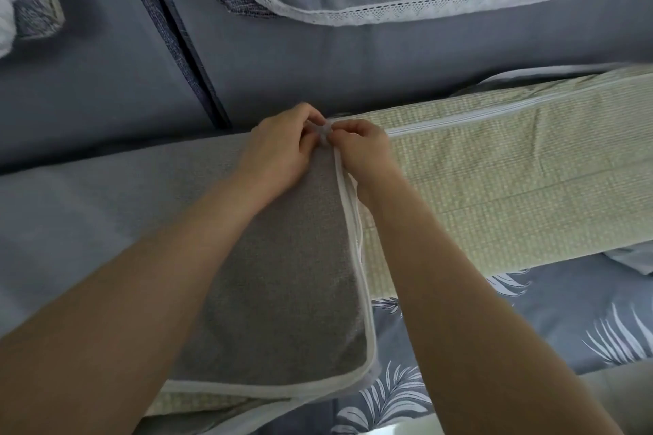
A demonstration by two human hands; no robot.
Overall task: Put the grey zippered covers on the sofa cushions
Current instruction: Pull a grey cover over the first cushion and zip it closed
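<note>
Grey cover (pixel 282 275): lies flat under both forearms, running from the fingertips back toward the wrists and on to the near edge. It covers the left end of the cushion (pixel 512 180). The cushion has a pale green checked inner case, and the bare part stretches away to the right of the fingers.

Left hand (pixel 282 148): fingers curled, tips pinching the cover's far corner. Palm rests on the grey fabric.

Right hand (pixel 364 152): fingers curled, tips pinching the same corner, touching the left fingertips. A small white bit sits between the two sets of tips. Can't tell if it's a zip pull or just the trim.

White edging (pixel 353 222): starts at the pinch point, runs back under the right wrist, then turns along the cover's near edge. The seam is gaping slightly just behind the fingers.

Cushion zip (pixel 494 113): white line, starts just right of the right fingers and runs away to the right.

Beyond the fingers: blue-grey sofa back (pixel 353 63), with a lace-trimmed cloth (pixel 388 11) draped over it.

Behind the right wrist, below the cushion: blue leaf-print fabric (pixel 530 328).
</note>
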